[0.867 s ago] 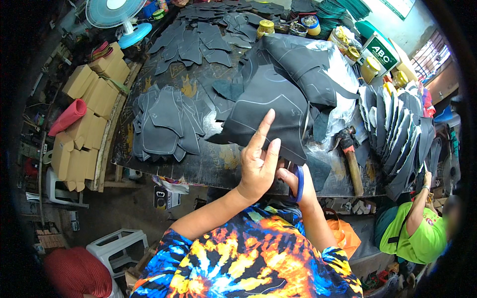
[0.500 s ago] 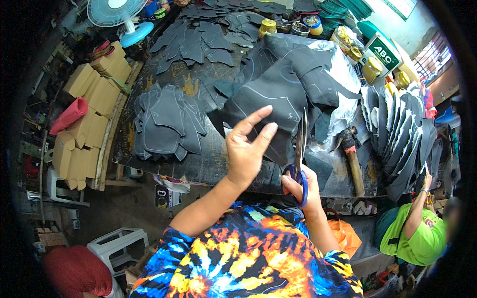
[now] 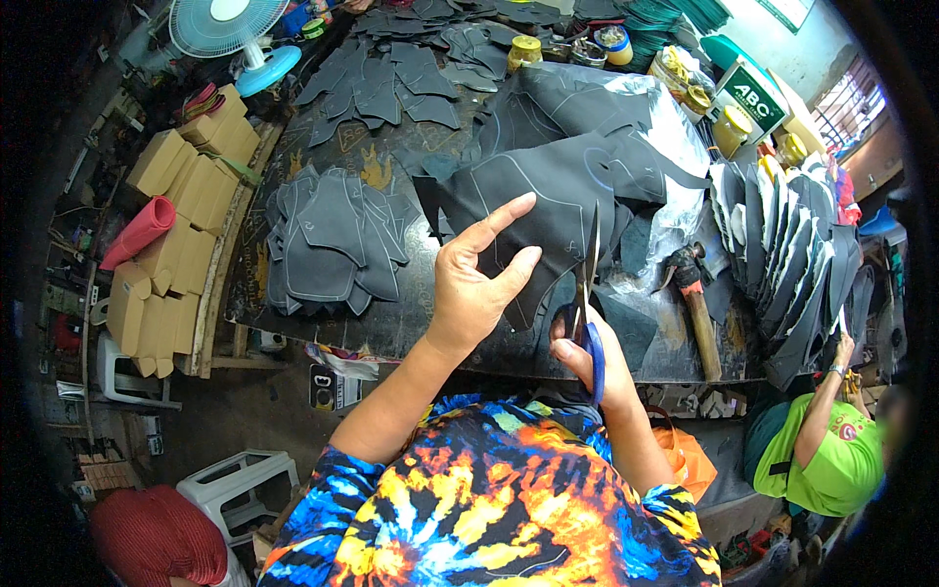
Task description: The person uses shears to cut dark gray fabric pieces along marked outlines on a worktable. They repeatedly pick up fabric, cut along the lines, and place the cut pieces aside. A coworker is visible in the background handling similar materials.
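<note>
With our right hand (image 3: 608, 364) gripping the scissors (image 3: 589, 276) and our left hand (image 3: 468, 295) spreading thumb and forefinger at the sheet (image 3: 550, 196) over the surface (image 3: 409, 325), its hold unclear, we judge the sheet light, limp, best pinched near its edge.

Bright window (image 3: 849, 110) glare — black, curved edges

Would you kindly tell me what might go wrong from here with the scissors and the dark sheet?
First, the left hand is spread near the scissors in the right hand, so a slip might nick a finger.
Second, the dark sheet bears pale drawn outlines; a cut could stray from them.
Third, the hammer lies with its handle end by the near edge of the table, so a bump might knock it off.
</note>
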The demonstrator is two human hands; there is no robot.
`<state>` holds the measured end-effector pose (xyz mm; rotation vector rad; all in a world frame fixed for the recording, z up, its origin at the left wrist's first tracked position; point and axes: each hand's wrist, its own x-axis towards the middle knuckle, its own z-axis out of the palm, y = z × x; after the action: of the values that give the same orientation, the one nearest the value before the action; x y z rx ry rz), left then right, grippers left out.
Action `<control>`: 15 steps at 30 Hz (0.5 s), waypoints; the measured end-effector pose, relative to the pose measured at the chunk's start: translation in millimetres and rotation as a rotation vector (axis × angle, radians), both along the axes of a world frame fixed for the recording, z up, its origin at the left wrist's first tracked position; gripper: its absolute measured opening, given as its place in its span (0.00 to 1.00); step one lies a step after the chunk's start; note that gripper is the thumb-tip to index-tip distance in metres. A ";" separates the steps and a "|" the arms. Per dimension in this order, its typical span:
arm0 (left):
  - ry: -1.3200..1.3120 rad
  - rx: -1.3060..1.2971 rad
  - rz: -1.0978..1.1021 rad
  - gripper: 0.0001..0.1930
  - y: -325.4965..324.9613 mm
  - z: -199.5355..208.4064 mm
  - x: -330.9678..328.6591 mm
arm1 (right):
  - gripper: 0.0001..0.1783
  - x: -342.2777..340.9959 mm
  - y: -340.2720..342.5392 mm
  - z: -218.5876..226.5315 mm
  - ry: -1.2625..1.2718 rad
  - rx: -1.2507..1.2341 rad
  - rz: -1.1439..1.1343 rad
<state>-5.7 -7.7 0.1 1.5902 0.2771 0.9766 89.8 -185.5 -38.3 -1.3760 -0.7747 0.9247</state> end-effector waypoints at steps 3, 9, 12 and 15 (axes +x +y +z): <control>-0.002 -0.021 -0.011 0.26 -1.1 -0.6 -1.0 | 0.11 -2.9 -0.3 -1.1 0.011 -0.018 -0.031; -0.032 0.013 0.047 0.31 -7.2 -5.6 0.3 | 0.10 -13.1 -5.6 0.5 0.108 -0.084 -0.077; -0.021 -0.003 0.019 0.32 -10.7 -9.3 -1.0 | 0.10 -10.5 -2.0 0.2 0.050 -0.078 -0.075; -0.007 -0.027 -0.012 0.31 -11.6 -12.2 -1.9 | 0.11 -5.1 2.2 0.2 0.013 -0.037 -0.111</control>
<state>-7.6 -19.3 -12.1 1.5619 0.2747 0.9646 84.7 -183.2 -38.1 -1.4291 -0.6669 0.8640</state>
